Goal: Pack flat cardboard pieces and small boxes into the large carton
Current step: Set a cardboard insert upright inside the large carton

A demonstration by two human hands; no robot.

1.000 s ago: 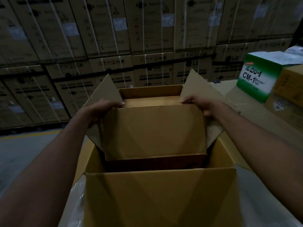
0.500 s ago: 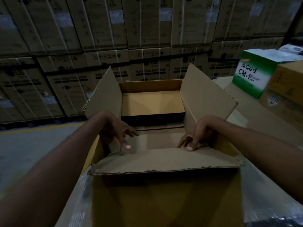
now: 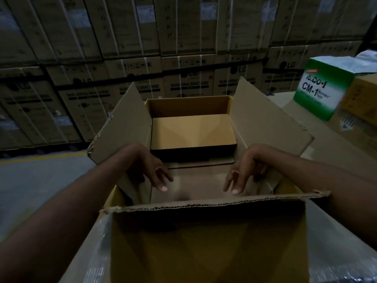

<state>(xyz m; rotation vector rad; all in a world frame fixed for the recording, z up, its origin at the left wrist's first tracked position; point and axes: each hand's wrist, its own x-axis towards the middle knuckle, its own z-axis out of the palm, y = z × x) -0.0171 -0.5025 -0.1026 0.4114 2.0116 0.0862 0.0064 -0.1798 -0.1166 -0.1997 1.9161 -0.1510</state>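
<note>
Large carton (image 3: 208,242) sits at frame centre/6 o'clock, top open, all four flaps up or out. Near flap (image 3: 204,203) lies toward the camera, ragged corrugated edge showing. L side flap (image 3: 126,127) stands tilted out at approx 10 o'clock; R side flap (image 3: 265,123) tilted out at approx 2 o'clock. Far wall of carton at 12 o'clock, inner face lighter tan.

Contents: one small box (image 3: 193,133) in the far half of the carton, against the far wall, top face flat and closed, its near side in deep shadow. Just in front of it, lower down, a flat cardboard piece (image 3: 202,164) lies on the carton floor; only its far strip is clear, the rest is dim and blurred. Near half of carton interior otherwise too dark to read.

Left hand (image 3: 151,170) inside carton at 9 o'clock of the opening, fingers loosely curled, pointing down and inward, holding nothing. Right hand (image 3: 244,170) mirrored at 3 o'clock, fingers spread and drooping, also empty. Both hands apart from the small box; contact w/ the flat piece cannot be told.

Surroundings: carton rests on a plastic-wrapped surface (image 3: 95,242). Green-white box (image 3: 320,88) marked "CM-1" at 2 o'clock, beside other brown cartons. Stacked washing-machine cartons (image 3: 183,48) fill the background at 12 o'clock.
</note>
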